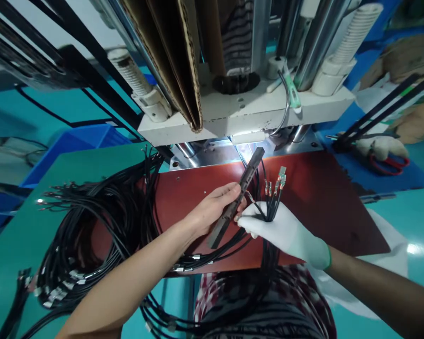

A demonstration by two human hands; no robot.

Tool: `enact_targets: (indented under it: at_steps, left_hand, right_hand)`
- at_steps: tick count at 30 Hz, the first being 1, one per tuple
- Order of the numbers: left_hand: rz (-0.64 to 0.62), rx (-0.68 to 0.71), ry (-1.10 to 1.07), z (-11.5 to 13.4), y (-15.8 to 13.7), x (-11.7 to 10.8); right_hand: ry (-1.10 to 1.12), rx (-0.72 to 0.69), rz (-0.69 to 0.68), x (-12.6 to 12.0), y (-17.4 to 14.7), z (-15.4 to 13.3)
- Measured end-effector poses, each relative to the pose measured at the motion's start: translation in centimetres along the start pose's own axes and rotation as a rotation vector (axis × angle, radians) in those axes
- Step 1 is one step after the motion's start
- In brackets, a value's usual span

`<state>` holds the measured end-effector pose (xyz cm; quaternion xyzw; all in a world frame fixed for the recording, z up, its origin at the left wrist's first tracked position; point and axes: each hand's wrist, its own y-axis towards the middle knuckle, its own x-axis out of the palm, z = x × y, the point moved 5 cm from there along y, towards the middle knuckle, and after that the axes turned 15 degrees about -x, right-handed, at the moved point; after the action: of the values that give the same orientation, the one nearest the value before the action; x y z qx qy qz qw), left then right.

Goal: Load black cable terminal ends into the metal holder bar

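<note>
My bare left hand (221,202) is closed around a long dark slotted bar (249,176), which it holds tilted over the reddish-brown board (314,202). Close beside it, my right hand (286,230), in a white glove, grips several black cables (271,212). Metal terminals (281,178) on the cable ends stick up above the gloved fingers. One cable end (250,197) points toward the bar near my left fingertips; whether it touches the bar I cannot tell. The rest of the bundle hangs below the glove toward my lap.
A thick coil of black cables (116,207) lies to the left on the board and green table (7,278). The press (205,117) stands just behind, with cardboard (194,84) leaning on it. A blue bin (74,139) is at far left, and red-handled scissors (392,165) lie at right.
</note>
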<state>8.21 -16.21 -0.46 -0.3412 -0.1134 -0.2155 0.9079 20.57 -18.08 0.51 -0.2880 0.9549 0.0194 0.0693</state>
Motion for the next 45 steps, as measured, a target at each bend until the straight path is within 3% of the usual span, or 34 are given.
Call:
enact_targets:
  at_steps: [7, 13, 18, 25, 30, 32, 35, 38, 41, 45]
  left_hand:
    - [0.159, 0.039, -0.008, -0.6, 0.7, -0.4]
    - [0.192, 0.082, 0.029, -0.5, 0.8, -0.2]
    - [0.262, 0.169, 0.027, -1.0, 0.9, 0.0]
    - [0.300, 0.259, 0.150, -0.4, 0.7, 0.0]
    - [0.241, 0.255, 0.130, 0.0, 0.1, -0.3]
    - [0.194, 0.253, 0.089, 0.1, 0.0, -0.3]
    - [0.158, 0.244, 0.111, 0.1, 0.0, -0.2]
    - [0.120, 0.230, 0.110, 0.0, 0.0, -0.2]
    - [0.071, 0.224, 0.047, -0.1, 0.1, -0.2]
    - [0.053, 0.222, 0.039, -0.1, 0.1, -0.2]
  right_hand:
    - [-0.050, -0.033, 0.000, 0.5, 0.1, 0.5]
    - [-0.076, 0.011, -0.024, 0.9, 0.4, 0.6]
    - [-0.154, 0.032, 0.058, 1.3, 0.4, 0.2]
    - [-0.128, -0.016, 0.054, 1.5, 0.1, 0.1]
    - [0.109, -0.069, 0.367, -0.2, -0.4, 0.2]
    - [0.142, -0.081, 0.431, -0.8, -0.3, 0.4]
    - [0.089, -0.122, 0.331, -1.2, 0.0, 0.0]
    - [0.045, -0.048, 0.186, -1.2, -0.1, -0.1]
    - [0.085, 0.043, 0.173, -1.2, -0.5, 0.0]
    - [0.053, 0.031, 0.143, -0.8, -0.4, -0.1]
